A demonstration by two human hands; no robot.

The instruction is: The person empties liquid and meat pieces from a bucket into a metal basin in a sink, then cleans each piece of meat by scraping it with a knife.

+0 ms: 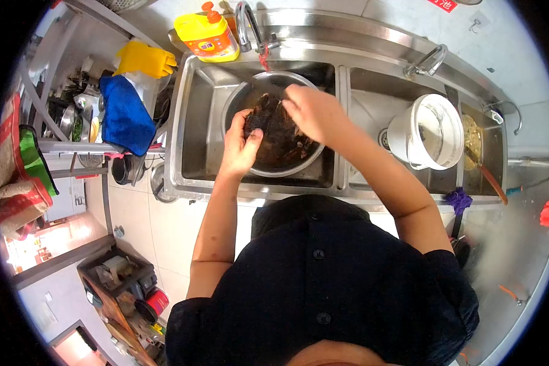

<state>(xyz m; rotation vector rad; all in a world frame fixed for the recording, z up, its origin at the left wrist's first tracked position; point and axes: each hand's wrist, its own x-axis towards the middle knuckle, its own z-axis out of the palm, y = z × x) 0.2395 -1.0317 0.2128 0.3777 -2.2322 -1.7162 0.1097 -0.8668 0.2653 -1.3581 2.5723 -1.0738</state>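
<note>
My left hand grips a dark, blackish-brown item at its left side, thumb on top. It is held over a round metal basin standing in the left sink. Murky dark water with small bits fills part of the basin. At the item's upper right is my right hand, its fingers bent together; what they hold, if anything, is too small to make out.
A yellow soap bottle and a faucet stand behind the left sink. A white bucket sits over the middle sink. Blue cloth and yellow gloves hang at left.
</note>
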